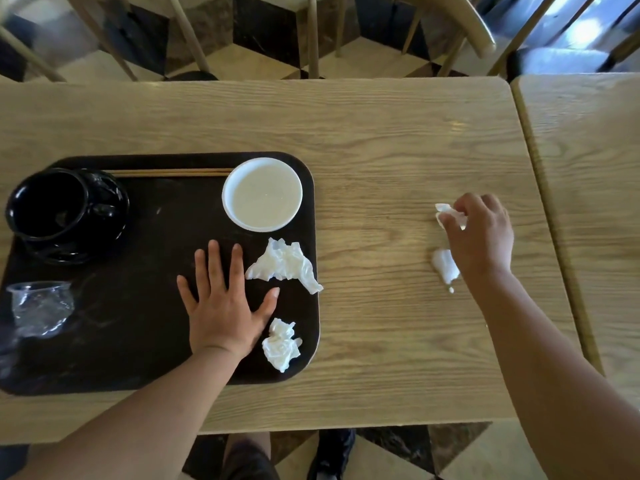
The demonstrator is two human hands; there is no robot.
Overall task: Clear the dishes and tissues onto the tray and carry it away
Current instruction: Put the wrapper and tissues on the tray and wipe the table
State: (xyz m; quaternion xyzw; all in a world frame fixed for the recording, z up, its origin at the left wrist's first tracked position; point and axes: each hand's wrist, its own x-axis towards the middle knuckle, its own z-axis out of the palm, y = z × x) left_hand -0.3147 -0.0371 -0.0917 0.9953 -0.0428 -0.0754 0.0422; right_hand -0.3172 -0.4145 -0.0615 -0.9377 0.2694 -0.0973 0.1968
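Note:
A dark tray (138, 341) lies on the left of the wooden table (381, 133). On it stand a black bowl (52, 209), a white dish (262, 194), chopsticks (166, 172) along the far rim, a clear plastic cup (40, 308) on its side and two crumpled tissues (284, 263) (281, 344). My left hand (225, 306) rests flat on the tray, fingers spread. Off to the right, my right hand (479, 233) pinches a small tissue (446, 213) at the tabletop. Another tissue (445, 266) lies on the table just under that hand's wrist.
A second table (588, 168) abuts on the right with a narrow gap. Wooden chairs (450, 29) stand beyond the far edge. My legs and a shoe (329, 455) show below the near edge.

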